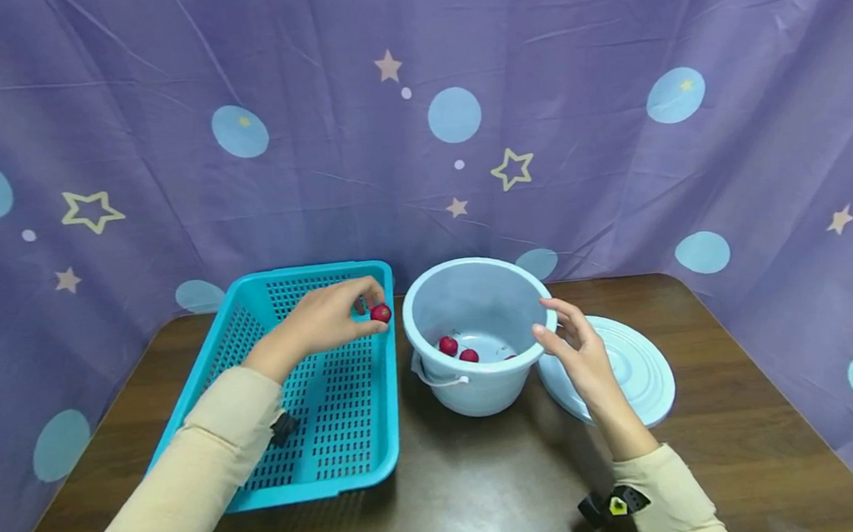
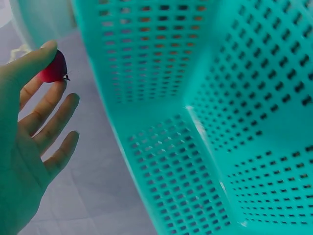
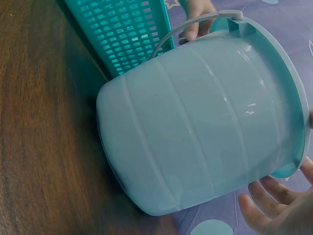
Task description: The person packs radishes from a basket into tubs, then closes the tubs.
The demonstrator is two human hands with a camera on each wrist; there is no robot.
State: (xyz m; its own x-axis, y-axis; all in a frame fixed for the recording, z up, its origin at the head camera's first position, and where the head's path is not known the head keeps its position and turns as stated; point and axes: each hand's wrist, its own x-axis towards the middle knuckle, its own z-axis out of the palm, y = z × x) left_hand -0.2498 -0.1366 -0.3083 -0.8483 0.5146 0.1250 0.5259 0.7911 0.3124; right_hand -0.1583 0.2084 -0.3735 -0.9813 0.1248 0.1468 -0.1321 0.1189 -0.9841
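Between the thumb and fingertips of my left hand is a small round red radish, pinched above the right rim of a turquoise perforated basket. The left wrist view shows the radish with a short dark stem stub; the other fingers are spread. A pale blue bucket stands right of the basket, with several similar radishes at its bottom. My right hand holds the bucket's right rim by thumb and fingertips. In the right wrist view, its fingers show beside the bucket wall.
A round pale blue lid lies on the brown wooden table right of the bucket. The bucket's handle hangs down in front. Behind the table hangs a purple curtain with stars and dots.
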